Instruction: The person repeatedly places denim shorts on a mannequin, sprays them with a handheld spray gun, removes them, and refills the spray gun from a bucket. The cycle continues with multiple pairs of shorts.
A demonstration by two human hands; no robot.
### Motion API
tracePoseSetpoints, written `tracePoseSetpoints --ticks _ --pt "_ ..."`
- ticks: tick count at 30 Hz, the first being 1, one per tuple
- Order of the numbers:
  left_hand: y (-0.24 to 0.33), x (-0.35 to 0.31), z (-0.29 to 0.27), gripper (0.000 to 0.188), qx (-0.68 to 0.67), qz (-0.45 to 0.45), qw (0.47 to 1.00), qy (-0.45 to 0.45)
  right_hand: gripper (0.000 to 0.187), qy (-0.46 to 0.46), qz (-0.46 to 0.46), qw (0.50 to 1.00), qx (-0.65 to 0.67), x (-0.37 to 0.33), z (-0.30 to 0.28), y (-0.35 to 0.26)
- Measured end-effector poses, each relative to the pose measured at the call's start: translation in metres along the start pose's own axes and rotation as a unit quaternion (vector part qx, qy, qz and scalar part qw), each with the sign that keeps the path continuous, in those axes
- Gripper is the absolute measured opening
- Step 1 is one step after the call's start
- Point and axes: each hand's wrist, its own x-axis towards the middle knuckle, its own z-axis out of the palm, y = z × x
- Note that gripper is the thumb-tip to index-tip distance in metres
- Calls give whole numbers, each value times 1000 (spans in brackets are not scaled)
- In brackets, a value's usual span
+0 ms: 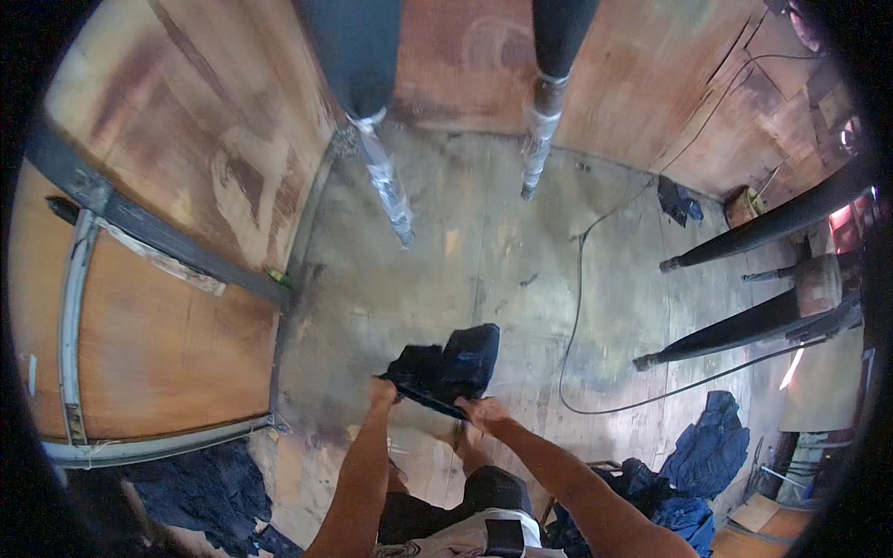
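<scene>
In front of my body hangs a dark navy garment (445, 363), which looks like a pair of jeans, stretched out between my two hands. My left hand (382, 391) is closed on one end of its upper edge. Further right, my right hand (483, 412) grips the other end of that edge. The cloth spreads away from me over the floor, and its folds hide its full shape.
Two dark tapered forms with plastic-wrapped tips (381, 177) stand ahead; two black ones (721, 333) reach in from the right. A black cable (579, 307) curves across the grey floor (437, 270). Denim heaps lie at right (712, 446) and lower left (209, 493). Wooden panels (177, 344) border the left.
</scene>
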Motion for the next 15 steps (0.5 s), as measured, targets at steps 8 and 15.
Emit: tracePoseSetpoints --ticks 8,15 --pt "-53 140 86 29 224 214 948 77 39 405 60 824 392 164 94 76" --pt "23 161 119 61 120 76 978 -152 48 384 383 738 401 273 154 190"
